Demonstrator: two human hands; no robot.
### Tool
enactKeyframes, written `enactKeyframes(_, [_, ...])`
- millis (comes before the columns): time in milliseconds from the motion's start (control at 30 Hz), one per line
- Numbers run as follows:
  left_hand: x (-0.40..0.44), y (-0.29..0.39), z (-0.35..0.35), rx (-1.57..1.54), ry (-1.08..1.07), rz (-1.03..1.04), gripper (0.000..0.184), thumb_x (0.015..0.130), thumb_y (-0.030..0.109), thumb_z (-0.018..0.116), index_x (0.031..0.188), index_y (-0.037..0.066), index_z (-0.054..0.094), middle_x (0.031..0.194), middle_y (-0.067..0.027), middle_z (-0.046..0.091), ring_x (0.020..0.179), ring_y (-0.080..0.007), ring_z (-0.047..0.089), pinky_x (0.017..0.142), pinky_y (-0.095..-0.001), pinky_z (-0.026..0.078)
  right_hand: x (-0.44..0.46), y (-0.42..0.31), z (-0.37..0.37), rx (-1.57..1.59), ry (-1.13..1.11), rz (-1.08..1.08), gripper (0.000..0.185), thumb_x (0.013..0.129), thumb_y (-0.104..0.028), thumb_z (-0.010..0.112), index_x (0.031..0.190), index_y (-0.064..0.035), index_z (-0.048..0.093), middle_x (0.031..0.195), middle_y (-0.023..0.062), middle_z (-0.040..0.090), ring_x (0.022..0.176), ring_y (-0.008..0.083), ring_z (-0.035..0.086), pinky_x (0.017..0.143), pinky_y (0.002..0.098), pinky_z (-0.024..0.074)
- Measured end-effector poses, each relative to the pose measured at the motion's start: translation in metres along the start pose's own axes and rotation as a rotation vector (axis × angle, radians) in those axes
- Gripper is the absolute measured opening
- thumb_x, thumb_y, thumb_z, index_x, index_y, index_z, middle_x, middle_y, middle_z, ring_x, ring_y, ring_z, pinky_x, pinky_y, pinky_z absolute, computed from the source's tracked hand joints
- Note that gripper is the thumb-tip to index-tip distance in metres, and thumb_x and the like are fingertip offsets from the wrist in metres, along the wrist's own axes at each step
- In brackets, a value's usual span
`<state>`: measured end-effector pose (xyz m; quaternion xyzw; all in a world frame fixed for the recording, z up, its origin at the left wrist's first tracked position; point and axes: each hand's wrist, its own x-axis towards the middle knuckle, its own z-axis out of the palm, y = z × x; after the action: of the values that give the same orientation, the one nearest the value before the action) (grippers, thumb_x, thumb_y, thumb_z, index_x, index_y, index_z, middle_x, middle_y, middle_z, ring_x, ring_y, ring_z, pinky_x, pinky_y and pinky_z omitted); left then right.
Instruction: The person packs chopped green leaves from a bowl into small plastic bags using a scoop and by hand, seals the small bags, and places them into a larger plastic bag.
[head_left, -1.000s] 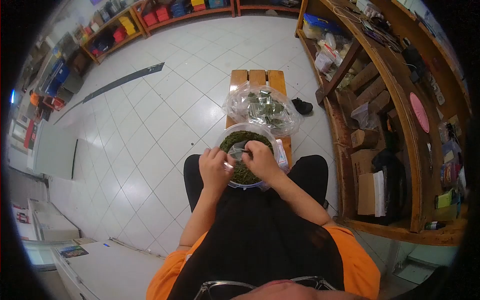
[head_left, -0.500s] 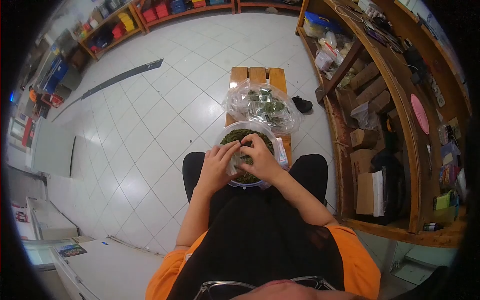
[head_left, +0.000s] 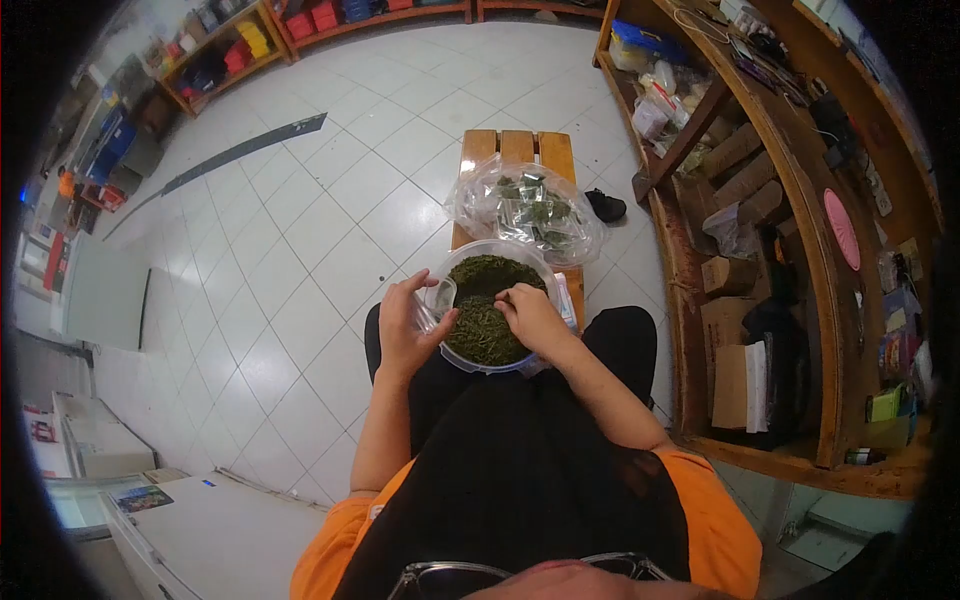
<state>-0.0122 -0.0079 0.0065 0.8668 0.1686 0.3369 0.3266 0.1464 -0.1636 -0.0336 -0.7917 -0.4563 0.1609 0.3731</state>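
From the head view I watch remotely, the left hand (head_left: 402, 330) grips a small clear bag (head_left: 445, 294) at the left side of a round tub (head_left: 532, 258) of shredded green material (head_left: 488, 332). The right hand (head_left: 535, 318) bends over the tub, thumb and fingers drawn near each other; I cannot tell whether they meet or pinch anything. Beyond, a large clear bag (head_left: 546, 215) of green-filled packets lies on the wooden table (head_left: 517, 146), near a black shoe (head_left: 606, 206).
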Motion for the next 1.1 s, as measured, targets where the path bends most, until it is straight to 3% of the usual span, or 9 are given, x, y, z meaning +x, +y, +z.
enactKeyframes(100, [-0.001,0.0,0.002,-0.009,-0.013,0.02,0.064,0.069,0.009,0.081,0.125,0.001,0.051,0.109,-0.0143,0.062,0.103,-0.0275,0.06,0.093,-0.037,0.045,0.008,-0.002,0.0,0.124,0.094,-0.128,0.021,0.091,-0.016,0.06,0.095,0.0039,0.065,0.087,0.0178,0.063,0.079,0.0343,0.064,0.073,0.0421,0.0506])
enactKeyframes(200, [0.001,-0.003,0.008,-0.024,0.046,0.089,0.065,0.064,0.013,0.081,0.122,0.005,0.054,0.103,-0.0075,0.066,0.086,-0.0268,0.058,0.079,-0.0379,0.045,0.011,0.005,0.009,0.368,0.098,0.039,0.021,0.091,-0.014,0.06,0.098,0.0052,0.064,0.086,0.0155,0.065,0.065,0.0268,0.065,0.063,0.0359,0.0516])
enactKeyframes(267, [0.001,-0.003,0.009,-0.029,0.046,0.088,0.065,0.064,0.013,0.081,0.123,0.005,0.054,0.102,-0.0075,0.066,0.086,-0.0267,0.058,0.079,-0.0378,0.045,0.013,0.014,0.016,0.5,0.122,0.198,0.023,0.095,-0.016,0.056,0.101,0.0046,0.065,0.088,0.0137,0.067,0.057,0.0176,0.062,0.057,0.0307,0.0504])
enactKeyframes(400, [0.002,0.0,0.006,0.012,0.044,0.099,0.066,0.064,0.013,0.081,0.124,0.004,0.054,0.103,-0.0076,0.066,0.086,-0.0267,0.058,0.079,-0.0378,0.046,0.019,0.035,0.018,0.643,0.166,0.317,0.026,0.101,-0.019,0.049,0.11,0.002,0.061,0.099,0.01,0.065,0.069,0.014,0.063,0.056,0.027,0.0496])
enactKeyframes(500, [0.0,-0.003,0.006,-0.022,-0.022,0.036,0.066,0.069,0.008,0.08,0.127,0.002,0.051,0.108,-0.0138,0.063,0.099,-0.0268,0.061,0.089,-0.0364,0.046,0.018,0.04,0.006,0.86,0.167,0.418,0.027,0.102,-0.021,0.047,0.11,0.0017,0.059,0.096,0.0087,0.064,0.071,0.0154,0.063,0.06,0.0267,0.0496])
enactKeyframes(700, [0.006,0.003,0.013,0.059,-0.089,0.087,0.066,0.066,0.011,0.081,0.125,0.004,0.052,0.105,-0.0105,0.065,0.096,-0.0283,0.061,0.087,-0.0382,0.047,0.018,0.023,-0.021,1.135,0.39,0.39,0.03,0.102,-0.029,0.047,0.105,-0.0017,0.058,0.091,0.0083,0.06,0.07,0.0129,0.056,0.062,0.0271,0.0457])
enactKeyframes(900, [0.013,0.014,0.031,0.104,-0.213,0.079,0.063,0.066,0.019,0.081,0.121,0.005,0.055,0.103,-0.009,0.066,0.097,-0.0301,0.06,0.085,-0.04,0.046,0.006,-0.025,-0.047,0.75,0.429,0.066,0.02,0.1,-0.02,0.05,0.102,-0.0016,0.058,0.089,0.0075,0.059,0.075,0.0163,0.057,0.066,0.0273,0.0464])
enactKeyframes(967, [0.011,0.011,0.042,0.063,-0.184,0.082,0.063,0.065,0.018,0.081,0.121,0.005,0.055,0.103,-0.01,0.065,0.098,-0.0305,0.06,0.086,-0.0402,0.046,0.003,-0.048,-0.059,0.048,0.378,-0.487,0.009,0.095,-0.009,0.055,0.098,-0.001,0.059,0.091,0.0101,0.059,0.08,0.0215,0.059,0.072,0.0307,0.0486])
enactKeyframes(1100, [0.006,0.005,0.052,-0.039,-0.111,0.028,0.064,0.065,0.015,0.081,0.122,0.004,0.053,0.107,-0.012,0.064,0.1,-0.0303,0.06,0.087,-0.0398,0.047,-0.002,-0.063,-0.061,-0.026,0.357,-0.657,0.008,0.089,-0.002,0.059,0.097,-0.0025,0.06,0.094,0.0125,0.057,0.083,0.026,0.059,0.076,0.0357,0.0492])
